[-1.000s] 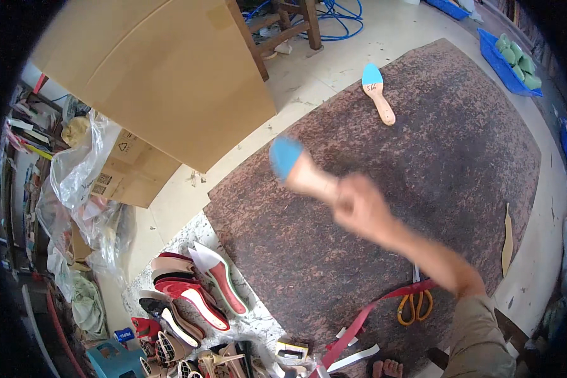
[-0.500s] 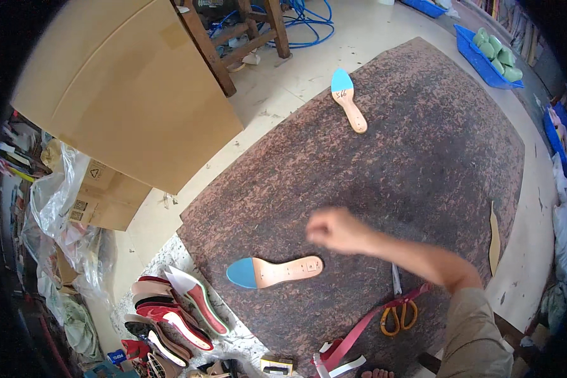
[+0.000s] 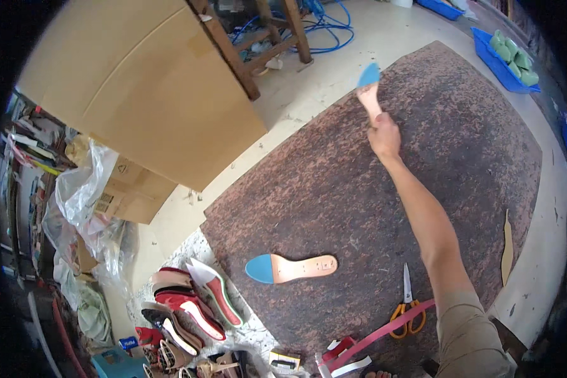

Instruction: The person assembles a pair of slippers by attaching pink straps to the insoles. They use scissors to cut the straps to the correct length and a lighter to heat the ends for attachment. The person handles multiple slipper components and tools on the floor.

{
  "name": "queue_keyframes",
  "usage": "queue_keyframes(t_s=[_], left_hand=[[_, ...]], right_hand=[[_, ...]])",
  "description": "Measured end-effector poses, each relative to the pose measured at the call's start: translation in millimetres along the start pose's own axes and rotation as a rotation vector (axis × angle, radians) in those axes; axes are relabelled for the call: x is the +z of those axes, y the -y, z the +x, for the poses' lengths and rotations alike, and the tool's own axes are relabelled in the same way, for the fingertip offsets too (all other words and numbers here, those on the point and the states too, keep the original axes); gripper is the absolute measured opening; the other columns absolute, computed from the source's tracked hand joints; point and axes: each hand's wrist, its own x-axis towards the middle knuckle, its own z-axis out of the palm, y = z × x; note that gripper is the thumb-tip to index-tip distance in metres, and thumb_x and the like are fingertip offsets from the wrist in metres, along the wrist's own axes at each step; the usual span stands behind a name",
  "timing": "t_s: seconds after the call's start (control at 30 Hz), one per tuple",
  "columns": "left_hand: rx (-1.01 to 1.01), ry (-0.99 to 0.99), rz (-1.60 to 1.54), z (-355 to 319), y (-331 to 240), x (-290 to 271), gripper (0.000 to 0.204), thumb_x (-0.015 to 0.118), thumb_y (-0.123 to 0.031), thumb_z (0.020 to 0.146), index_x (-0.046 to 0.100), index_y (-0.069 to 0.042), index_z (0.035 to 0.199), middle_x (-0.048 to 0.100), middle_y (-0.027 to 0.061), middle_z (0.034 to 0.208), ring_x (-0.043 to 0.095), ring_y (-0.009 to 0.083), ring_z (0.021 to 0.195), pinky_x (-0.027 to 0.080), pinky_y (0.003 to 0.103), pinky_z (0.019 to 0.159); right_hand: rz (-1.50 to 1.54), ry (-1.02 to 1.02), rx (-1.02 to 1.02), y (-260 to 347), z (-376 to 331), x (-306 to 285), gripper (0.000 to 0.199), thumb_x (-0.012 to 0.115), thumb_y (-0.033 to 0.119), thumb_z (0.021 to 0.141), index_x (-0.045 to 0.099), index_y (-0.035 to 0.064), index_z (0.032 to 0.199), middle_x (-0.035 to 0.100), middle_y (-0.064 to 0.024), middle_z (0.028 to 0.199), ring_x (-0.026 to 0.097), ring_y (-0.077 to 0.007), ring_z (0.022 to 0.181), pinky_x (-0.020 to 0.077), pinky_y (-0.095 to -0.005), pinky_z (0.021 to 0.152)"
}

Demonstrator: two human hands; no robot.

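Observation:
At the far edge of the brown mottled mat (image 3: 334,208), my right hand (image 3: 385,136) is closed round the narrow heel end of an insole (image 3: 369,94). Its blue toe part points away from me, slightly blurred. A second insole (image 3: 302,268), tan with a blue toe, lies flat on the near left of the mat, toe to the left. Scissors (image 3: 407,310) with orange handles lie near my right forearm, a pink strip (image 3: 378,334) across their handles. My left hand is out of view.
Several shoes and red-and-white soles (image 3: 198,315) lie at the near left. A large cardboard sheet (image 3: 151,94) stands at the far left, beside a wooden stool (image 3: 246,82). A blue tray (image 3: 488,57) of green pieces sits far right; a tan strip (image 3: 506,249) lies at the mat's right edge.
My right hand has reached forward and right, from above the near insole to the far one, and has taken hold of its heel end. The view has shifted slightly.

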Motion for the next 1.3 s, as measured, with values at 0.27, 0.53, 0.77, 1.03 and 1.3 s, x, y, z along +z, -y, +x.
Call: queue_keyframes(t_s=[0.27, 0.53, 0.77, 1.03, 1.3], left_hand=[[0.432, 0.197, -0.334, 72, -23, 30, 0.086, 0.059, -0.051, 0.094, 0.024, 0.003, 0.151, 0.030, 0.0157, 0.157, 0.032, 0.0371, 0.142, 0.033, 0.058, 0.109], [0.600, 0.087, -0.566, 75, -75, 86, 0.064, 0.038, -0.051, 0.099, 0.057, 0.003, 0.128, 0.057, 0.0177, 0.133, 0.055, 0.0312, 0.122, 0.043, 0.046, 0.104], [0.521, 0.270, -0.623, 79, -61, 123, 0.059, 0.039, -0.049, 0.101, 0.051, 0.002, 0.130, 0.059, 0.0186, 0.128, 0.057, 0.0317, 0.119, 0.041, 0.045, 0.106], [0.460, 0.545, -0.355, 57, -43, 138, 0.085, 0.026, -0.067, 0.098, 0.048, 0.006, 0.136, 0.053, 0.0187, 0.136, 0.056, 0.0321, 0.121, 0.040, 0.046, 0.108], [0.677, 0.216, -0.137, 53, -36, 101, 0.047, 0.052, -0.013, 0.099, 0.037, -0.001, 0.142, 0.049, 0.0168, 0.137, 0.065, 0.0358, 0.108, 0.060, 0.047, 0.081]], right_hand=[[0.676, 0.498, -0.487, 114, -292, -130, 0.036, 0.076, 0.008, 0.071, 0.062, 0.0061, 0.104, 0.064, -0.0102, 0.097, 0.062, -0.0270, 0.095, 0.0477, -0.0416, 0.087], [1.007, 1.121, -0.252, 150, -445, -221, 0.066, 0.070, 0.027, 0.090, 0.040, 0.0017, 0.144, 0.048, -0.0239, 0.143, 0.040, -0.0347, 0.138, 0.0384, -0.0455, 0.108], [0.903, 1.199, -0.056, 141, -411, -235, 0.029, 0.063, 0.022, 0.094, 0.070, 0.0024, 0.115, 0.060, -0.0184, 0.133, 0.063, -0.0227, 0.114, 0.0507, -0.0350, 0.092], [1.130, 1.100, 0.216, 103, -440, -274, 0.024, 0.063, 0.014, 0.095, 0.070, -0.0027, 0.111, 0.070, -0.0121, 0.116, 0.063, -0.0162, 0.110, 0.0475, -0.0312, 0.098], [1.128, 0.558, 0.342, 87, -415, -310, 0.028, 0.050, 0.006, 0.100, 0.057, 0.0003, 0.127, 0.067, -0.0083, 0.090, 0.062, -0.0116, 0.075, 0.0543, -0.0275, 0.062]])
